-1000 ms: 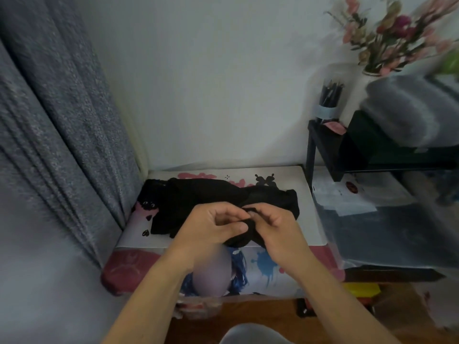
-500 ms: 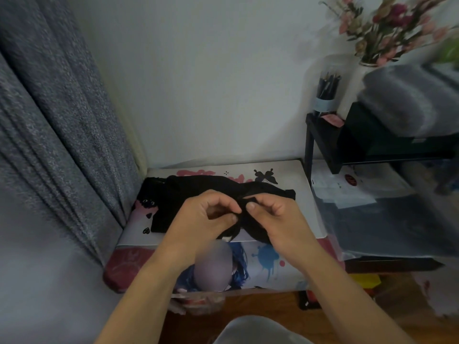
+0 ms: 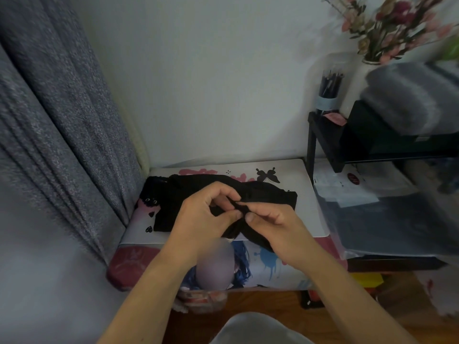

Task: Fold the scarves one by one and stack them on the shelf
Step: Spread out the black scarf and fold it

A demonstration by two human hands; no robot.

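Black scarf (image 3: 198,189) bunched on printed mat (image 3: 305,207), left hand (image 3: 198,219) and right hand (image 3: 275,227) pinching its soft edge, pencils in cup (image 3: 327,95), fuzzy grey scarf (image 3: 407,100) on black shelf (image 3: 323,137).

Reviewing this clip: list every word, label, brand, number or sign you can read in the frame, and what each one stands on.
No text can be read here.
White papers under the black shelf: printed lines and a round dark red seal, too small and blurred to read.
Printed mat: pink shapes behind the black scarf may be lettering, mostly covered, unreadable.
Pencil cup: pale band, no legible print.
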